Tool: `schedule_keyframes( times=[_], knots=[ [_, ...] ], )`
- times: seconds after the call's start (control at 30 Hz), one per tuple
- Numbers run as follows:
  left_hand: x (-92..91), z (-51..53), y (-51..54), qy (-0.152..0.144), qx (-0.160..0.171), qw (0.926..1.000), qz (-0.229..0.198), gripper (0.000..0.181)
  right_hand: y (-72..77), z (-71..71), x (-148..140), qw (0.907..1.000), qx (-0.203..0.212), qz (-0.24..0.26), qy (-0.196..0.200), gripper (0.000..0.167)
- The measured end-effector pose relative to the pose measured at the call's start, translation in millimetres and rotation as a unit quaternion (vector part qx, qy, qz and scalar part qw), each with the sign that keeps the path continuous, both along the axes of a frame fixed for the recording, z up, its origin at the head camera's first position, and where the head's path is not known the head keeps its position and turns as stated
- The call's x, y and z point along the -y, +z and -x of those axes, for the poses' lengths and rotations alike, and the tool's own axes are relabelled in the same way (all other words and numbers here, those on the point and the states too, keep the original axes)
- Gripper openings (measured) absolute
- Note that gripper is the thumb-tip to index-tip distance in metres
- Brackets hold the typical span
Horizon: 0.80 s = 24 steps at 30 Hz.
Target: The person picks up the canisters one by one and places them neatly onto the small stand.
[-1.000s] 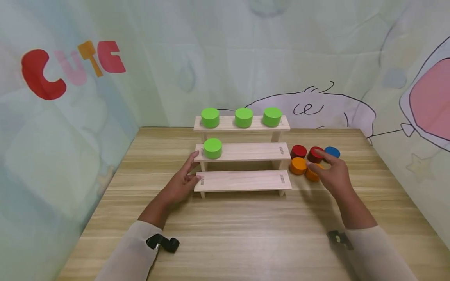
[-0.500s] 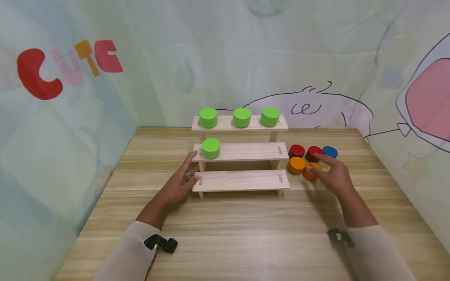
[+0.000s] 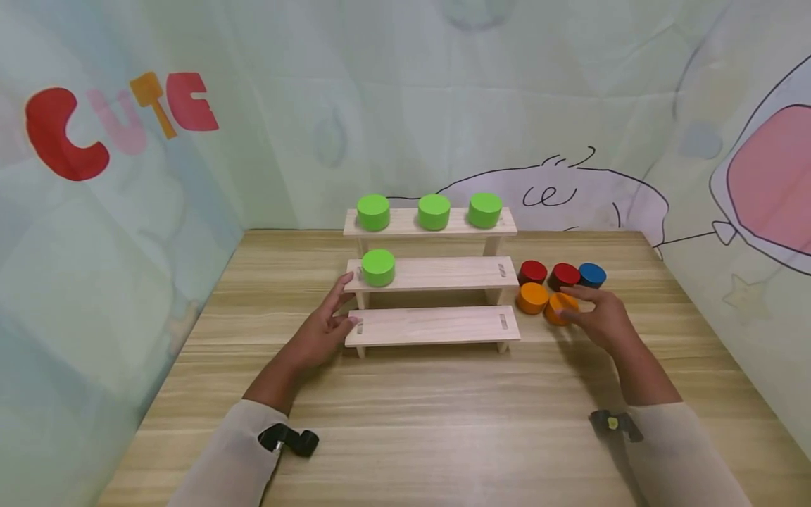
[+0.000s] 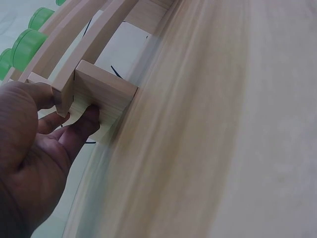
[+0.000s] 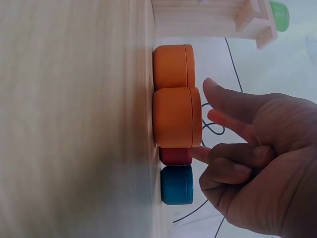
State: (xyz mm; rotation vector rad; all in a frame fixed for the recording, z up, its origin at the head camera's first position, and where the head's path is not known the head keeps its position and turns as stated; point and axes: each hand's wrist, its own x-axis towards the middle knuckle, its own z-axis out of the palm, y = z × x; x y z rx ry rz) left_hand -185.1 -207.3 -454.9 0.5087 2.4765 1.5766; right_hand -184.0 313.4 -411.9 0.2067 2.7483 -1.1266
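Observation:
In the head view, a three-tier wooden rack (image 3: 433, 325) carries three green discs (image 3: 434, 213) on top and one green disc (image 3: 378, 267) on the middle tier's left. My left hand (image 3: 319, 336) grips the rack's left end; thumb and fingers touch the wood (image 4: 106, 82) in the left wrist view. My right hand (image 3: 605, 322) hovers at the near right orange disc (image 3: 560, 310), thumb and index finger extended. In the right wrist view a gap separates the thumb from this orange disc (image 5: 176, 117), and the hand's (image 5: 267, 158) other fingers are partly curled.
Right of the rack, another orange disc (image 3: 533, 298), two red discs (image 3: 532, 272) and a blue disc (image 3: 592, 275) stand close together on the wooden table (image 3: 405, 422). A printed cloth (image 3: 405, 105) hangs behind and along the sides.
My right index finger has drawn back from over the red disc toward the orange one. My left hand keeps its place on the rack. The head view has shifted slightly.

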Motion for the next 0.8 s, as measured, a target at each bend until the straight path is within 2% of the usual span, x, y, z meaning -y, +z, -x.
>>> schedule_keyframes(
  times=[0.17, 0.33, 0.8],
  knots=[
    [-0.1, -0.9, -0.1, -0.004, -0.009, 0.9999, 0.001, 0.084, -4.9, 3.2, -2.7, 0.9996, 0.025, -0.014, 0.009, 0.066],
    [-0.9, -1.0, -0.2, -0.006, -0.011, 0.9999, 0.0, 0.083, -7.7, 5.2, -4.6, 0.9984, 0.051, -0.022, 0.0, 0.067],
    [-0.8, -0.7, 1.4, 0.001, 0.008, 0.9999, 0.006, 0.085, -6.0, 2.5, -2.5, 0.9981, 0.054, -0.025, -0.013, 0.064]
  ],
)
